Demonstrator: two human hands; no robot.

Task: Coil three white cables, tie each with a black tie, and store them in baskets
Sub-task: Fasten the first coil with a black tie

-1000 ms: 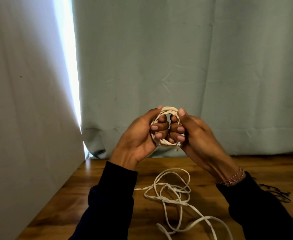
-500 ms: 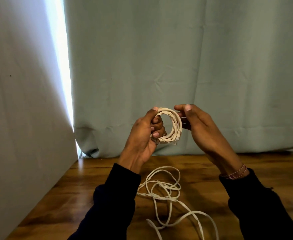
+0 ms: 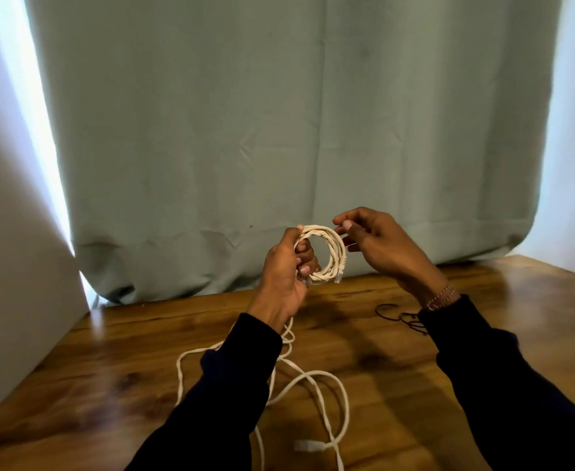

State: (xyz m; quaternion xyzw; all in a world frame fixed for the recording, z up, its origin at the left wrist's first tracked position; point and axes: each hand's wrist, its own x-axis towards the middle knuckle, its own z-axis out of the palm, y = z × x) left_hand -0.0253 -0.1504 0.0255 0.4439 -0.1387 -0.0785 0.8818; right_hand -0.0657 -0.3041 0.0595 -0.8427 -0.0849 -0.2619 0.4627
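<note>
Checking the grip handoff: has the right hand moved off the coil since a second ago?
Yes. The right hand has let go and drawn rightward from the coil, which the left hand alone grips, before the curtain.

1 coiled cable [image 3: 327, 253], loose cable [image 3: 313, 382] count unclear, black ties [image 3: 401, 316] uncountable, 2 hands: left hand [image 3: 284, 270], right hand [image 3: 378, 246]

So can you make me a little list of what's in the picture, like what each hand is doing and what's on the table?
left hand: grips the coiled white cable, held up above the table
right hand: beside the coil, fingertips at its top edge; firm grip unclear
loose white cable: lies tangled on the wooden table
black ties: on the table by the right sleeve
behind: green curtain
baskets: none in view
</note>
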